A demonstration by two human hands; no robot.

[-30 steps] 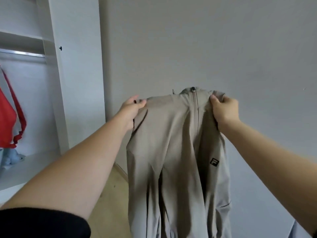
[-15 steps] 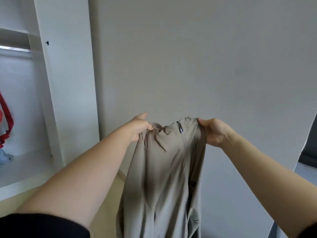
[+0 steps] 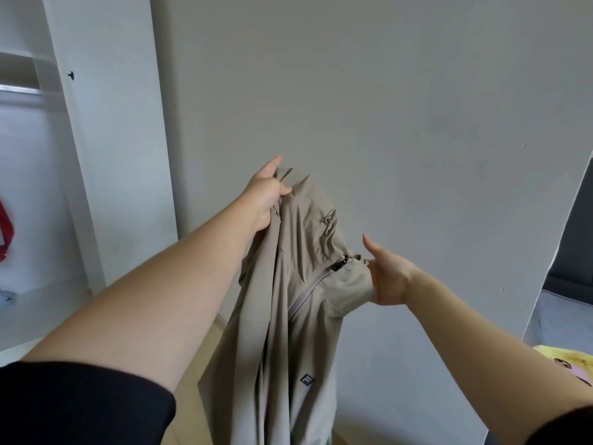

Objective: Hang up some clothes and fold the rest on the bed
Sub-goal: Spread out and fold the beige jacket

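Observation:
A beige zip-up jacket (image 3: 288, 316) with a small dark logo hangs in the air in front of a grey wall. My left hand (image 3: 266, 195) pinches its top edge, raised above the rest of the garment. My right hand (image 3: 388, 277) is lower and to the right, holding the collar part beside the zipper pull with the thumb stretched out. The jacket's lower part runs out of the frame at the bottom.
An open white wardrobe (image 3: 106, 123) stands at the left with a metal hanging rail (image 3: 19, 89) and a red garment (image 3: 6, 232) inside. At the right edge a yellow cloth (image 3: 564, 361) lies on a bed. Wooden floor (image 3: 205, 345) shows below.
My left hand rose and my right hand dropped and moved right, so the jacket now hangs tilted and twisted. The view shifted right, showing the bed's edge.

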